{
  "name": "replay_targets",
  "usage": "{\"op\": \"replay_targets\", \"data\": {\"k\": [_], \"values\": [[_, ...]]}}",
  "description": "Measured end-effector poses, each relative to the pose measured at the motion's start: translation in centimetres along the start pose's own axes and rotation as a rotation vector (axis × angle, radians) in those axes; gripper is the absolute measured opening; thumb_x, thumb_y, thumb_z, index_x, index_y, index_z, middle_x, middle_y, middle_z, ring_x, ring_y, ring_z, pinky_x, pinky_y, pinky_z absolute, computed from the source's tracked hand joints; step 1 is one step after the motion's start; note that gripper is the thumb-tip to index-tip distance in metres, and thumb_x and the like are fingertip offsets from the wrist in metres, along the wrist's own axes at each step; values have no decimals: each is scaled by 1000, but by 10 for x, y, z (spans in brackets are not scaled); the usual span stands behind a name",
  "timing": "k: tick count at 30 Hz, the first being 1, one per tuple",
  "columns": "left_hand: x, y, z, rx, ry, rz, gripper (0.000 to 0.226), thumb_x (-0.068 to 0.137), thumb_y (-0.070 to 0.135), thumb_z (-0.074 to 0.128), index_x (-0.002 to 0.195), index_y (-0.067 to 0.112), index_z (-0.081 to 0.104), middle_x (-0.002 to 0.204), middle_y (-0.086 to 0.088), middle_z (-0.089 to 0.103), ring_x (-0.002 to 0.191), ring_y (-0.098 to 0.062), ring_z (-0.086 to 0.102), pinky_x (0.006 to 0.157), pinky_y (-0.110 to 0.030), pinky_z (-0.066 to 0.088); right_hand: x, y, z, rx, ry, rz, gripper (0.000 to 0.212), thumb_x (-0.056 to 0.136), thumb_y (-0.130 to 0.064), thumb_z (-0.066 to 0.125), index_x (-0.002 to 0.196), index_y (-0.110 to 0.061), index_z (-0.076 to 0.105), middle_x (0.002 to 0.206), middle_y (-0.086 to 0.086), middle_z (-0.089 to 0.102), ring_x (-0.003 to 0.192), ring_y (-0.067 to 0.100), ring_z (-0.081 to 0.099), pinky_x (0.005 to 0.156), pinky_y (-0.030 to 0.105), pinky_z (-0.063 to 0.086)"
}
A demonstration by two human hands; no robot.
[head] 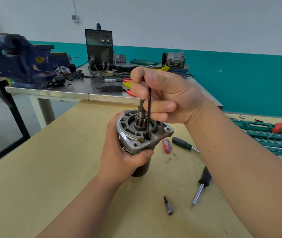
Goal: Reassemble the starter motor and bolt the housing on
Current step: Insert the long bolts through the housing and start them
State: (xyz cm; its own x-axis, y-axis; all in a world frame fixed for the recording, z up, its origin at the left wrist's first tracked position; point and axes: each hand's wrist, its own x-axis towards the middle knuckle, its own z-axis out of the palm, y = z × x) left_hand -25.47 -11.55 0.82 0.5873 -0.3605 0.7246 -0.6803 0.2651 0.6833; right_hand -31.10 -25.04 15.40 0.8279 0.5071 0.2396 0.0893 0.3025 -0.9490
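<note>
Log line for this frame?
step: bolting housing | left grip: holds motor, pinion up | right grip: holds hex key, tip in flange hole

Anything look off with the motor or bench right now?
Nothing stands out. The grey metal starter motor stands upright in the left hand; the right hand holds the thin black rod nearly upright in a flange hole. Only small dark smudges mark the pale wooden table.

A grey metal starter motor (pixel 132 133) is gripped upright by the left hand (pixel 124 158); a thin black hex key (pixel 149 107), pinched by the right hand (pixel 168 95), is sunk into its top face.
</note>
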Motion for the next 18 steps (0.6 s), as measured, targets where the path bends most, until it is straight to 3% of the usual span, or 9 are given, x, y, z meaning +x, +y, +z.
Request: {"op": "replay_targets", "data": {"k": [5,12,18], "values": [[0,0,1,-1,6,-14,89,61,36,79,134,6,37,131,-14,49,123,-27,51,101,-38,44,-8,10,19,-234,373,-236,10,89,-20,55,83,-13,53,77,0,63,33,2,43,35,18,41],[-3,5,2,10,36,-39,84,62,39,78,133,16,39,129,-7,52,123,-25,51,99,-32,45,-8,31,39,-357,845,-561,13,89,-13,63,83,-11,53,63,0,56,38,7,41,36,20,36],[0,15,-2,16,58,-70,84,55,42,81,127,30,39,128,0,51,120,-17,53,99,-42,47,-7,29,42,-452,776,-549,14,86,-18,63,80,-14,52,61,-3,59,39,8,42,39,20,37]]}}
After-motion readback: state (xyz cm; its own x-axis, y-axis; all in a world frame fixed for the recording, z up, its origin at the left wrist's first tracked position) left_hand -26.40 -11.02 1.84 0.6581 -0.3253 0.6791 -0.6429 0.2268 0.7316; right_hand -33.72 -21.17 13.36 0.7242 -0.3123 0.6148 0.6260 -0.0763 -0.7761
